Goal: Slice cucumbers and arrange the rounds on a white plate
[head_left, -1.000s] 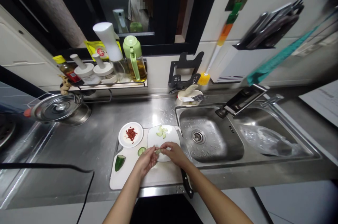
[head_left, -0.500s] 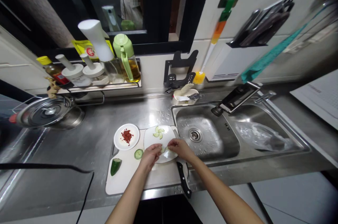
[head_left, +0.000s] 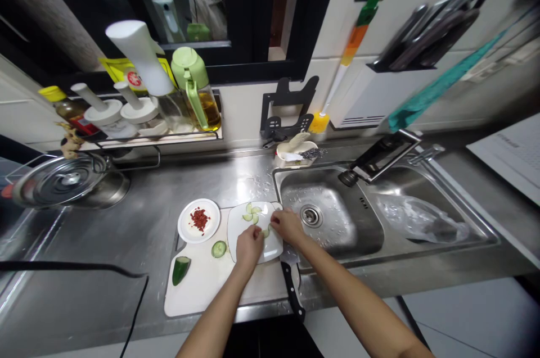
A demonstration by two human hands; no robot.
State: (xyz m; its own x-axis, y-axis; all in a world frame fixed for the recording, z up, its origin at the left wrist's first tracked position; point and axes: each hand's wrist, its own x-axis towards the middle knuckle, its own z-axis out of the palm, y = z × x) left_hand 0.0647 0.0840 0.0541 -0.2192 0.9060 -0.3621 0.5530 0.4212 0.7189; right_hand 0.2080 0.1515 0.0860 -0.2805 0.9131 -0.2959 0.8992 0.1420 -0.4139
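Note:
A white squarish plate (head_left: 236,243) rests on a pale cutting board (head_left: 198,293). Thin cucumber slices (head_left: 252,213) form a fan on its far part. My left hand (head_left: 250,247) is over the near part, its fingers curled together; what they hold is hidden. My right hand (head_left: 289,227) pinches at the plate's right side, with a pale bit of cucumber slice at its fingertips. Between the hands, another cucumber slice (head_left: 265,232) shows low over the plate. A round cucumber slice (head_left: 218,249) and a cucumber chunk (head_left: 181,271) lie left on the board.
A white dish of chopped red pieces (head_left: 183,229) sits at the board's far left. The black-handled knife (head_left: 292,290) lies along its right edge, handle overhanging the counter. To the right is the sink (head_left: 337,217); a lidded pot (head_left: 70,181) stands left, below a condiment rack (head_left: 169,140).
My hands first met over one cucumber slice, then moved apart. The left hand has since turned palm down, and a slice now shows between the hands. The view shifted slightly.

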